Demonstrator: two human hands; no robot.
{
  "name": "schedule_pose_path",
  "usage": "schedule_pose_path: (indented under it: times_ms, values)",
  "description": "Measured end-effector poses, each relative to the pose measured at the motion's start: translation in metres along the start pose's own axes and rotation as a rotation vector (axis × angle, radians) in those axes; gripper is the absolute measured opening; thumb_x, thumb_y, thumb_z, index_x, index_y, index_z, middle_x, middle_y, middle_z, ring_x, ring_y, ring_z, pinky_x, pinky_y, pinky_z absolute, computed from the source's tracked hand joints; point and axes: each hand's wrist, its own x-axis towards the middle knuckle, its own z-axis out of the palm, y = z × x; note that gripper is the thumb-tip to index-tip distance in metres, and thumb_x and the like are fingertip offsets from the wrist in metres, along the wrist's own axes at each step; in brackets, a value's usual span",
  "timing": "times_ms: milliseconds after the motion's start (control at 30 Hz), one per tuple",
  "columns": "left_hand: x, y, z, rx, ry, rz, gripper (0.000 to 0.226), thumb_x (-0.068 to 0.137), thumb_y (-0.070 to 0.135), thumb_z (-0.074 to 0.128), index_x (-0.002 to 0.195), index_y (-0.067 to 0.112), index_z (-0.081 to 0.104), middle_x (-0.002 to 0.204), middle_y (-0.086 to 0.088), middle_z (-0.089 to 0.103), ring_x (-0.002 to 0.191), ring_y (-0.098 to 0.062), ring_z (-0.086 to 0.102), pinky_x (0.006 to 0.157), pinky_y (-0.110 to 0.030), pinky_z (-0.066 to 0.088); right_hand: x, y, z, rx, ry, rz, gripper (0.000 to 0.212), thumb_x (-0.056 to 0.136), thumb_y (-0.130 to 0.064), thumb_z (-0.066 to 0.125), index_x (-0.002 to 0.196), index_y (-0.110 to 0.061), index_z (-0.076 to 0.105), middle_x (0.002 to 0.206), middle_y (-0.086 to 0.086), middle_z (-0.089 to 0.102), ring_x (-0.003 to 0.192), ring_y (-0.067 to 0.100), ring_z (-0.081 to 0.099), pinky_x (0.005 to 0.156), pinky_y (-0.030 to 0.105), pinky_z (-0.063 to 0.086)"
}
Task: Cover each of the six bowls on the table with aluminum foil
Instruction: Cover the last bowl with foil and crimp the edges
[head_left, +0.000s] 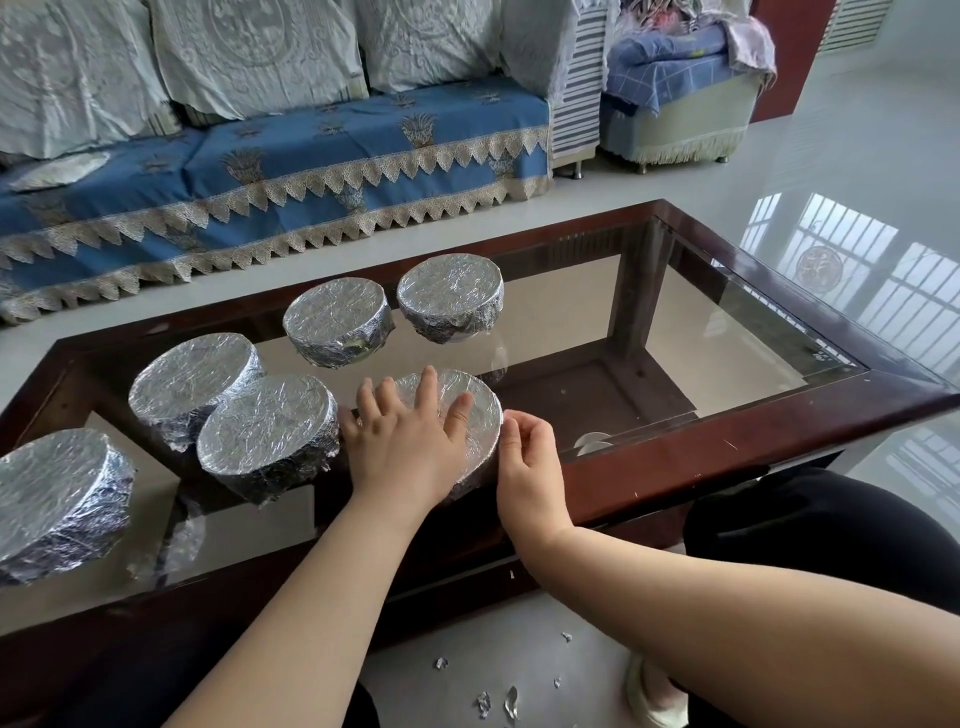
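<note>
A: While my left hand (402, 441) lies flat, fingers straight, on the foil top of the near bowl (480, 410), where's your right?

B: My right hand (527, 460) pinches the foil at that bowl's right edge, near the table (727, 431) front rim.

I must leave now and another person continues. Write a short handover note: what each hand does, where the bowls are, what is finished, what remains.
Left hand: flat, fingers spread, pressing the foil top of the nearest bowl.
Right hand: fingers curled at that bowl's right rim, pinching the foil edge down.
Bowls: all six stand on the glass table, each showing foil on top. Five others: far right, far middle, two touching ones, and one at the left edge.
Done: those five look wrapped.
Left: finish crimping the nearest bowl's rim. Foil scraps lie on the floor.
</note>
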Motion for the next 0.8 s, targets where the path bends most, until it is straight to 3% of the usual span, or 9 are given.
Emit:
schedule_pose_path:
  times_ms: [200, 367, 700, 800]
  values:
    - [0.001, 0.002, 0.007, -0.11, 0.063, -0.012, 0.066, 0.1, 0.058, 0.017, 0.156, 0.024, 0.023, 0.153, -0.022, 0.027, 0.143, -0.038, 0.024, 0.118, -0.049, 0.015, 0.004, -0.002, 0.0, 0.007, 0.069, 0.123, 0.017, 0.099, -0.032, 0.05, 0.1, -0.017, 0.058, 0.094, -0.009, 0.061, 0.081, -0.004, 0.055, 0.065, 0.002, 0.04]
    - [0.003, 0.002, 0.008, -0.114, 0.064, -0.014, 0.063, 0.1, 0.057, 0.018, 0.156, 0.027, 0.025, 0.153, -0.021, 0.028, 0.142, -0.036, 0.025, 0.116, -0.048, 0.017, 0.009, -0.004, 0.004, 0.009, 0.114, 0.199, 0.023, 0.098, -0.034, 0.052, 0.097, -0.012, 0.061, 0.094, -0.002, 0.065, 0.081, 0.007, 0.057, 0.072, 0.02, 0.041]
    - [0.003, 0.003, 0.009, -0.116, 0.054, -0.031, 0.062, 0.1, 0.058, 0.015, 0.154, 0.03, 0.027, 0.153, -0.02, 0.027, 0.141, -0.037, 0.025, 0.114, -0.049, 0.02, 0.02, -0.007, 0.01, 0.128, 0.212, 0.329, 0.004, 0.092, -0.022, 0.063, 0.094, -0.019, 0.064, 0.083, -0.004, 0.064, 0.066, 0.006, 0.057, 0.066, 0.021, 0.047]
    - [0.003, 0.004, 0.009, -0.123, 0.069, -0.042, 0.065, 0.098, 0.06, 0.012, 0.153, 0.029, 0.029, 0.151, -0.02, 0.029, 0.14, -0.037, 0.026, 0.113, -0.049, 0.021, 0.02, -0.008, 0.008, 0.079, 0.208, 0.305, 0.009, 0.09, -0.024, 0.067, 0.097, -0.019, 0.068, 0.082, -0.006, 0.067, 0.067, 0.005, 0.059, 0.073, 0.025, 0.052]
